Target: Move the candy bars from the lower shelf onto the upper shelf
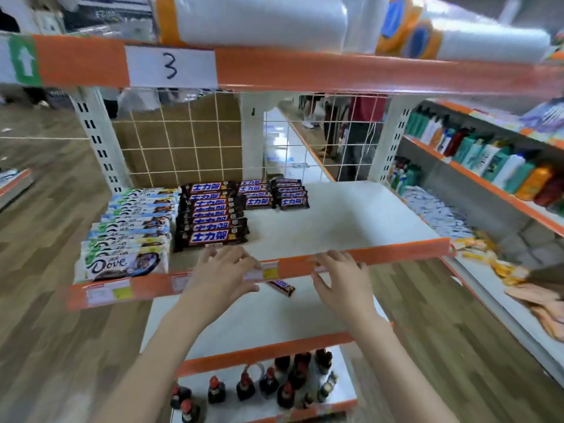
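Note:
On the upper shelf (351, 218) lie rows of dark brown candy bars (210, 215), smaller stacks of the same bars (274, 193) behind them, and white Dove bars (128, 236) at the left. One small brown candy bar (282, 286) lies on the lower shelf (274, 319), just under the upper shelf's orange front edge. My left hand (222, 276) hovers at that edge, fingers spread, holding nothing. My right hand (341, 279) is also open and empty, just right of the lone bar.
A shelf of dark bottles (274, 386) sits below the lower shelf. White plastic rolls (259, 19) lie on the top shelf marked 3. A wire grid backs the upper shelf. Another rack with bottles (488, 160) and packets stands to the right.

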